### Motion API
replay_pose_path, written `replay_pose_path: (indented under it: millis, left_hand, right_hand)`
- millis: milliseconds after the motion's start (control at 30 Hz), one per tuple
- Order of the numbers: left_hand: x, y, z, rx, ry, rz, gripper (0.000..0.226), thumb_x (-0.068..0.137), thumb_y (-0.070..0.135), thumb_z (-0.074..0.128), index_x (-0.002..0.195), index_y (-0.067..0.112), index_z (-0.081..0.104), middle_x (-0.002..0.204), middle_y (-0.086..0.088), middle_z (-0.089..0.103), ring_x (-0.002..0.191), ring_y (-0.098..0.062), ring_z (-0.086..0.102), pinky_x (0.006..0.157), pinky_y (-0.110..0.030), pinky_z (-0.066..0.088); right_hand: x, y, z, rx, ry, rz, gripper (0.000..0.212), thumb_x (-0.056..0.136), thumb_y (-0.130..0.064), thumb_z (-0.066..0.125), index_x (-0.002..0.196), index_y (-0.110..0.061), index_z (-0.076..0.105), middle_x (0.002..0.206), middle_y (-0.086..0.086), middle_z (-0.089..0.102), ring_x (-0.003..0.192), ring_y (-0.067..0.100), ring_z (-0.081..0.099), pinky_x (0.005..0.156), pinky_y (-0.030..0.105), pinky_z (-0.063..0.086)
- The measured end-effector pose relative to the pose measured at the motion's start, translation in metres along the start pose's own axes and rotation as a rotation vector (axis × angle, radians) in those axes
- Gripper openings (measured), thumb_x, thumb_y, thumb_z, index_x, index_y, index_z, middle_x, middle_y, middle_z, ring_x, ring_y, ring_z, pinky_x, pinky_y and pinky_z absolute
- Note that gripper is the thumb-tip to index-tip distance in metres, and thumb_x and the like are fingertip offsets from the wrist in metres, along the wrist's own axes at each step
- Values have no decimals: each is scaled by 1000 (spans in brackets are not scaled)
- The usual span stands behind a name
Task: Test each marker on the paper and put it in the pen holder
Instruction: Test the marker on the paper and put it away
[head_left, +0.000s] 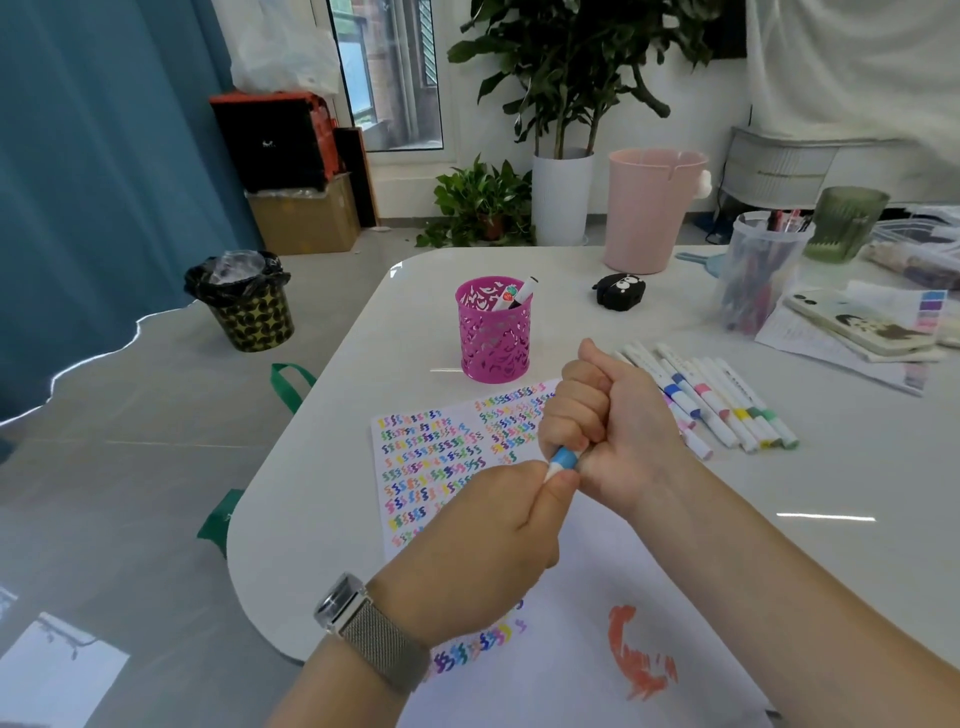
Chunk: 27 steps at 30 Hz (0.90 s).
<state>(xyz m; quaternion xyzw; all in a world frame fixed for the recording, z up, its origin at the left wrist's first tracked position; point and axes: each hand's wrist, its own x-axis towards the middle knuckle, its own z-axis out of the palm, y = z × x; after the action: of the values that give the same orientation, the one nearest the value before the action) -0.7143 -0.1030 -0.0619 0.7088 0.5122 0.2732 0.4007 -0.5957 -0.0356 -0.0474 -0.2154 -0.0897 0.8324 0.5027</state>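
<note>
White desk (779, 561) carries paper (597, 597) w/ test marks & pink pen holder (495, 332); above paper, right hand (602, 415) fists blue marker (564, 459), left hand (498, 540) fingers pinch its end: light, stiff, smooth, so grip mid-barrel.

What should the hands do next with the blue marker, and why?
Probably pull the two hands apart to uncap it. The right hand is fisted round the blue-banded white marker while the left hand pinches its white end, over the white paper covered in colourful squiggles. No tip shows, so it likely cannot be tested yet.
</note>
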Motion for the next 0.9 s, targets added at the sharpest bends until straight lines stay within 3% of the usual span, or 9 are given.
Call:
replay_pose_path:
  millis: [167,267,333,433,533,633,700,800,900]
  left_hand:
    - [-3,4,-7,-173,-85,-35,41,99,32,34,61,19,32,39,10,39,36,-3,31,44,-21,29]
    - [-27,-1,-20,-318,-222,-42,43,99,33,32,59,18,29,45,10,33,39,-9,33,46,-20,33]
    - [-35,-12,-27,-303,-113,-60,42,100,32,32,59,20,32,46,10,34,41,-11,37,50,-25,34]
    - [-22,-21,-29,-123,133,-69,42,98,37,32,64,14,39,52,6,47,49,-10,44,57,-26,38]
    - [-9,-18,-27,176,229,-12,43,94,45,33,68,12,41,62,4,49,54,-9,41,58,-28,39]
    - [-7,-26,-24,608,262,-22,33,90,51,42,82,20,35,91,4,50,86,-15,46,76,-31,42]
    - [-6,-33,-21,761,196,-102,41,86,55,48,94,17,35,109,0,45,105,-18,40,88,-30,40]
    - [-5,-42,-20,828,111,-182,55,80,60,52,106,13,39,116,-2,43,112,-20,38,95,-31,38]
    - [-7,-47,-20,809,40,-251,65,82,62,48,119,11,38,132,-3,39,125,-21,35,103,-33,35]
  right_hand:
    - [6,-3,-1,-27,-3,-63,61,98,-34,38,40,-19,25,39,-6,8,41,9,2,32,17,10]
    - [2,-59,-12,203,29,-304,45,81,-13,46,42,-18,24,35,-5,15,30,9,10,26,17,16]
    - [-5,-83,-21,198,-12,-411,42,77,-13,48,43,-18,25,35,-5,18,29,9,18,29,19,21]
    - [-6,-77,-31,110,-26,-401,47,96,-22,41,50,-15,37,43,-5,30,37,8,31,46,16,42]
    - [-1,-63,-31,-159,68,-424,40,97,-34,35,72,-9,55,59,5,54,55,18,52,75,37,56]
    - [11,-53,-37,-477,195,-380,62,98,-47,29,68,-8,67,52,6,54,50,17,42,55,24,48]
    - [21,-43,-42,-645,209,-347,68,97,-56,27,78,-10,73,56,6,62,47,14,51,48,22,48]
    - [32,-29,-44,-883,189,-409,36,95,-42,51,91,-12,71,71,2,72,57,9,64,51,23,52]
    - [38,-14,-52,-1220,235,-582,16,82,-22,73,73,-12,64,55,0,64,44,11,53,45,22,43]
